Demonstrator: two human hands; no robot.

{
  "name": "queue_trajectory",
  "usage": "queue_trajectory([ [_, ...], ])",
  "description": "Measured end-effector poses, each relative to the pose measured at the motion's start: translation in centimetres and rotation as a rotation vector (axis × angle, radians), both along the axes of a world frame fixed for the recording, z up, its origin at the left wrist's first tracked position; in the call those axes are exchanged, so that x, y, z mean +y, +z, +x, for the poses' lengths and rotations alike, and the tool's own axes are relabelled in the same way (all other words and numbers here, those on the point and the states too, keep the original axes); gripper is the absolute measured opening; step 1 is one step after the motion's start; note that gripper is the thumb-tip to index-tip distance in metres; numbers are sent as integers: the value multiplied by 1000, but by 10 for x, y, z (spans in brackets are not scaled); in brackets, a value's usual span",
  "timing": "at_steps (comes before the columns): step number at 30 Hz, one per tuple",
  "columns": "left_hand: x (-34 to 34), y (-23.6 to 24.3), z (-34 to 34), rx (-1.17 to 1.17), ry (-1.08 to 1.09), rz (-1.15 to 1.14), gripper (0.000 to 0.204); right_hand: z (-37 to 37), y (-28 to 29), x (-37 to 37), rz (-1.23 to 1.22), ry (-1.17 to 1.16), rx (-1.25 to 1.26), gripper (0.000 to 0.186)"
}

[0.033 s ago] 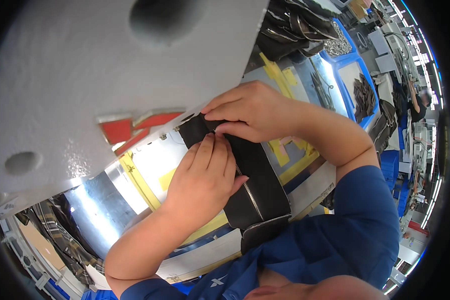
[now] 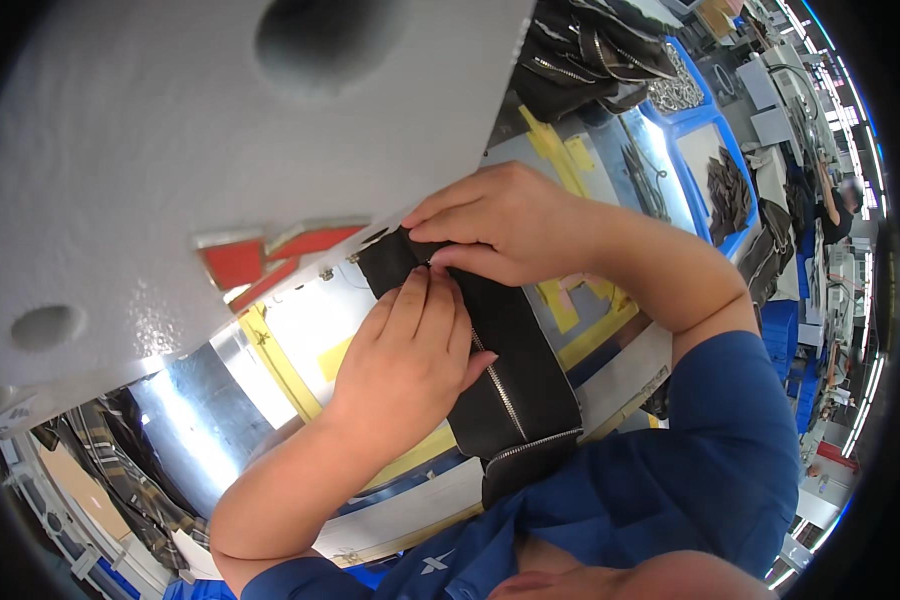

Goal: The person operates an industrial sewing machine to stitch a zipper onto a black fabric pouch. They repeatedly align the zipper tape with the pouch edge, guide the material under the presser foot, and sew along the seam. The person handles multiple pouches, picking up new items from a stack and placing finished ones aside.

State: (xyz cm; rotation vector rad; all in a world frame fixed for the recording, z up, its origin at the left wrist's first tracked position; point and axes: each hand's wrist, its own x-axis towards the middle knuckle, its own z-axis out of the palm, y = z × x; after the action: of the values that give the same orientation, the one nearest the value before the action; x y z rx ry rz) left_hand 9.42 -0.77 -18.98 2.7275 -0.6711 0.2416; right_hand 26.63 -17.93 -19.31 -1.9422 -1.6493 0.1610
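A long black fabric piece [image 2: 545, 385] with a metal zipper [image 2: 504, 396] down its length lies across the worktable. Its near end, crossed by a second zipper, reaches my blue shirt. On its left side rests my left hand [image 2: 407, 335], open, fingers stretched flat toward the far end and thumb apart near the zipper teeth. My right hand [image 2: 500, 225] is bent over the far end, index finger near the edge and thumb beside the left fingertips, gripping the fabric there. A large light-grey machine head [image 2: 220, 140], likely a sewing machine, hides what lies beyond the fingertips.
Yellow tape strips [image 2: 275, 360] mark the table around the fabric. Dark zippered pieces [image 2: 590, 55] lie at the far right beside blue bins [image 2: 735, 170] of zipper parts and dark pieces. Plaid cloth [image 2: 135, 480] hangs at left. Another person [image 2: 843, 210] works at far right.
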Motion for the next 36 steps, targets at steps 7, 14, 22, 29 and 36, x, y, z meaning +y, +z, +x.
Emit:
queue_trajectory([
  [7,1,-3,-1,-18,130,-118,83,-6,-3,2,31,-12,-104,22],
  [14,6,-5,4,-10,175,-37,89,-6,-10,0,74,-14,-134,17],
  [22,8,3,5,46,206,61,86,-2,22,-4,-370,-10,-110,25],
  [29,11,7,6,20,188,78,85,-7,41,0,-504,-12,-159,27],
  [36,6,16,6,109,302,154,86,-14,33,11,-436,-54,-119,30],
])
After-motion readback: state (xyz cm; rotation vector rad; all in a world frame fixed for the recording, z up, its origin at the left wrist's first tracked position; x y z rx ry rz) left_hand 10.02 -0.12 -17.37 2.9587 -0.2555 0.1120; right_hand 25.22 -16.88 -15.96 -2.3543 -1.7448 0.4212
